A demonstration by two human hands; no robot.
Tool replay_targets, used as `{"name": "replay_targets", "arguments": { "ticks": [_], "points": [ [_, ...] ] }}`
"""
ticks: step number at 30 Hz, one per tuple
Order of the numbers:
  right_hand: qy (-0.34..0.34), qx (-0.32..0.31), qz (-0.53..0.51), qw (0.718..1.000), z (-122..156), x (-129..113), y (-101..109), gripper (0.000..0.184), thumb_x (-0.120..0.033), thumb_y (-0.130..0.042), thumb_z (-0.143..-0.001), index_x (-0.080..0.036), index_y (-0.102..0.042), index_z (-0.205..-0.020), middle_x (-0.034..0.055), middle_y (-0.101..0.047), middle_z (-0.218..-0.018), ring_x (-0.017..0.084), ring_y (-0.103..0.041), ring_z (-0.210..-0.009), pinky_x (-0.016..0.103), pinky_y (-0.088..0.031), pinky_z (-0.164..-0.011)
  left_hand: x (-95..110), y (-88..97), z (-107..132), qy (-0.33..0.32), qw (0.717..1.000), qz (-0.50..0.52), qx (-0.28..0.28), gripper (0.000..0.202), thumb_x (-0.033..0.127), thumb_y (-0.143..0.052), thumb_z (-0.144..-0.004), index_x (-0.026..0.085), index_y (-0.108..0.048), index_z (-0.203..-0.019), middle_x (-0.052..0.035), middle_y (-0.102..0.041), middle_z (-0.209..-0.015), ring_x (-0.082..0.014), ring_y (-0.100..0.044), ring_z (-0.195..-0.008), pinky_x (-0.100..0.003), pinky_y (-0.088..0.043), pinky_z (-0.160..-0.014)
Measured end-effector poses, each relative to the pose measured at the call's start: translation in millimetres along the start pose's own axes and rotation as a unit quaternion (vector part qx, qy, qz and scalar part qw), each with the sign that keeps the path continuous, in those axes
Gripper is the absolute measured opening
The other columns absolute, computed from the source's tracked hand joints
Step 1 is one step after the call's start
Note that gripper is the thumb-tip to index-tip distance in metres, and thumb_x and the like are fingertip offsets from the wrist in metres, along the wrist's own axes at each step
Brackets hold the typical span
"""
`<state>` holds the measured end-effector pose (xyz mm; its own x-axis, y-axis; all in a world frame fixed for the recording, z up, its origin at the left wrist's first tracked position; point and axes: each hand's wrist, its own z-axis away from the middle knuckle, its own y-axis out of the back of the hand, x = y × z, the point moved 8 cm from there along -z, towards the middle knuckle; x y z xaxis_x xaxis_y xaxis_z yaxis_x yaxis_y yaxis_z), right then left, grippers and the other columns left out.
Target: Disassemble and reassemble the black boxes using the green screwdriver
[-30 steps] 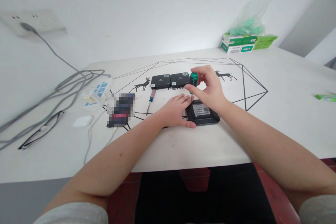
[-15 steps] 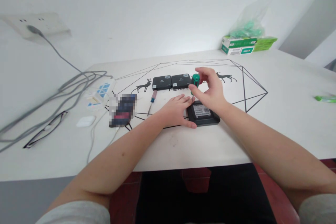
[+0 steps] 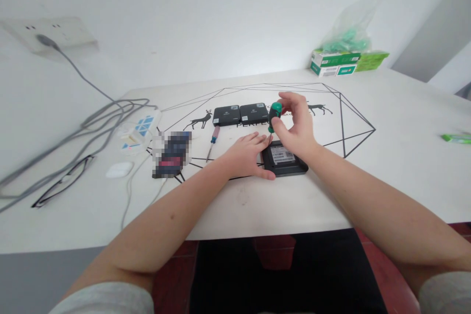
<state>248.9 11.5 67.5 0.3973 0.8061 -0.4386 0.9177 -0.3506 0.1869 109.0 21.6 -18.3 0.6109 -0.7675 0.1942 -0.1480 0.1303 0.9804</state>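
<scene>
A small black box (image 3: 285, 159) with a white label lies on the white table (image 3: 386, 157) in front of me. My left hand (image 3: 247, 156) rests flat against its left side, thumb along the front edge, fingers spread. My right hand (image 3: 297, 125) pinches a green-and-black screwdriver (image 3: 274, 114), held upright with its tip down on the box's far left corner. Two more black boxes (image 3: 243, 114) lie side by side just behind.
A red-and-blue screwdriver (image 3: 212, 141) lies left of my left hand. Further left are a blurred dark object (image 3: 172, 154), a white earbud case (image 3: 119, 170), glasses (image 3: 61, 182), a power strip (image 3: 142, 129) and grey cables. Green cartons (image 3: 340, 63) stand at the back right.
My right hand's fingers have shifted round the green screwdriver's handle, which now leans a little more upright. My left hand and the box have stayed put.
</scene>
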Motion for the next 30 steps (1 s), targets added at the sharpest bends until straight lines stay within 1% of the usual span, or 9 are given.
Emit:
{"name": "replay_targets", "arguments": {
  "ticks": [2, 4, 9, 11, 14, 17, 20, 24, 30],
  "points": [
    [-0.001, -0.007, -0.011, 1.0, 0, -1, 0, 0.036, -0.04, -0.058, -0.099, -0.031, -0.056, -0.135, 0.0069, -0.068, -0.114, 0.025, -0.068, -0.102, 0.049, -0.059, -0.091, 0, -0.2, 0, 0.005, 1.0, 0.0, 0.0, 0.132, 0.099, -0.063, -0.071, 0.014, -0.033, -0.168, -0.0223, -0.038, -0.171, -0.045, -0.028, -0.161, -0.054, -0.025, -0.13],
    [0.001, -0.01, 0.0, 1.0, -2, -3, 0, 0.033, -0.043, -0.061, -0.098, -0.029, -0.059, -0.128, 0.0075, -0.067, -0.115, 0.026, -0.068, -0.105, 0.048, -0.059, -0.091, 0, -0.1, 1, 0.003, 1.0, -0.004, 0.0, 0.131, 0.098, -0.063, -0.072, 0.014, -0.034, -0.168, -0.0223, -0.039, -0.171, -0.0451, -0.03, -0.16, -0.055, -0.025, -0.129],
    [0.001, -0.003, 0.039, 0.999, -5, -1, 0, 0.044, -0.049, -0.079, -0.087, -0.028, -0.061, -0.12, 0.0019, -0.063, -0.098, 0.02, -0.062, -0.084, 0.043, -0.059, -0.08, 1, 0.0, 0, -0.002, 1.0, -0.012, 0.004, 0.127, 0.095, -0.064, -0.075, 0.012, -0.037, -0.166, -0.0231, -0.04, -0.17, -0.0448, -0.033, -0.159, -0.055, -0.026, -0.129],
    [-0.003, 0.0, 0.038, 0.999, -3, 0, -1, 0.044, -0.046, -0.075, -0.09, -0.029, -0.059, -0.127, 0.0008, -0.062, -0.095, 0.02, -0.061, -0.081, 0.043, -0.06, -0.08, 1, -0.3, 0, -0.002, 1.0, -0.012, 0.006, 0.127, 0.095, -0.065, -0.074, 0.013, -0.037, -0.167, -0.0224, -0.039, -0.17, -0.0451, -0.032, -0.159, -0.054, -0.026, -0.129],
    [-0.012, -0.004, 0.02, 1.0, 0, 1, -2, 0.041, -0.042, -0.062, -0.097, -0.029, -0.054, -0.136, 0.0039, -0.065, -0.104, 0.021, -0.066, -0.091, 0.044, -0.06, -0.086, 1, -0.6, 1, 0.001, 1.0, -0.01, 0.007, 0.127, 0.094, -0.066, -0.074, 0.015, -0.034, -0.168, -0.0206, -0.039, -0.171, -0.0448, -0.03, -0.16, -0.054, -0.025, -0.129],
    [-0.006, -0.01, 0.001, 1.0, -1, -3, -1, 0.031, -0.039, -0.051, -0.103, -0.029, -0.057, -0.132, 0.0063, -0.067, -0.112, 0.023, -0.068, -0.101, 0.045, -0.06, -0.09, 0, -0.5, 1, 0.007, 1.0, -0.01, 0.008, 0.129, 0.094, -0.066, -0.074, 0.014, -0.032, -0.169, -0.0215, -0.039, -0.171, -0.0446, -0.029, -0.161, -0.054, -0.024, -0.129],
    [0.009, -0.014, 0.018, 1.0, -4, -5, -1, 0.03, -0.046, -0.062, -0.099, -0.028, -0.061, -0.123, 0.0062, -0.065, -0.11, 0.023, -0.066, -0.097, 0.044, -0.061, -0.084, 1, -0.5, 1, -0.002, 1.0, -0.011, 0.009, 0.128, 0.094, -0.067, -0.074, 0.013, -0.035, -0.168, -0.0227, -0.04, -0.17, -0.0452, -0.032, -0.159, -0.054, -0.026, -0.129],
    [-0.015, -0.033, 0.031, 0.999, -5, 4, -5, 0.046, -0.049, -0.081, -0.086, -0.029, -0.061, -0.122, 0.0028, -0.062, -0.104, 0.019, -0.061, -0.082, 0.043, -0.061, -0.079, 0, -0.7, 0, -0.012, 1.0, -0.007, 0.014, 0.125, 0.094, -0.066, -0.075, 0.013, -0.038, -0.166, -0.0238, -0.042, -0.168, -0.0452, -0.035, -0.157, -0.056, -0.027, -0.128],
    [-0.032, -0.037, -0.023, 0.999, 1, 5, -7, 0.041, -0.036, -0.062, -0.096, -0.031, -0.057, -0.137, 0.0058, -0.066, -0.117, 0.023, -0.069, -0.099, 0.046, -0.064, -0.09, -2, -2.9, 0, -0.017, 1.0, -0.003, 0.017, 0.123, 0.092, -0.065, -0.076, 0.018, -0.033, -0.169, -0.0197, -0.039, -0.172, -0.0438, -0.031, -0.16, -0.056, -0.026, -0.127]
  ]
}}
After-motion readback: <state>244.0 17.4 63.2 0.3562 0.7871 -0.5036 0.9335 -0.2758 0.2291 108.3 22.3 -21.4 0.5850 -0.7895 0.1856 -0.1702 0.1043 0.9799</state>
